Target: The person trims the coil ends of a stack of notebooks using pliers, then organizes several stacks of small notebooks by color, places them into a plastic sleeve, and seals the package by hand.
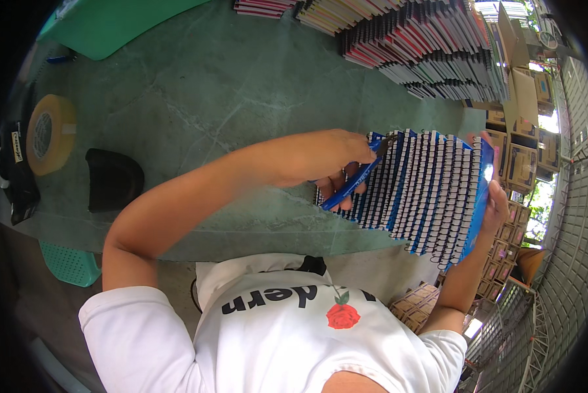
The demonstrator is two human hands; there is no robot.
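Note:
In my left hand (346,171), the fingers are wrapped round blue-handled pliers (354,182). The dark jaws of the pliers touch or lie close to the wire spines at the upper left of a row of spiral-bound notebooks (425,196). These notebooks have blue covers and stand packed side by side, spines toward me, fanned a little at the lower right. My right hand (496,204) grips the outermost blue cover at the right end of the row; part of its fingers is hidden behind the notebooks.
On the green table (196,111) lie a tape roll (50,134), a black tape dispenser (22,170) and a black curved piece (114,180). A green tub (117,26) is far left. Notebook stacks (425,46) line the far right, with cardboard boxes (522,164) beyond. A green stool (70,262) stands below.

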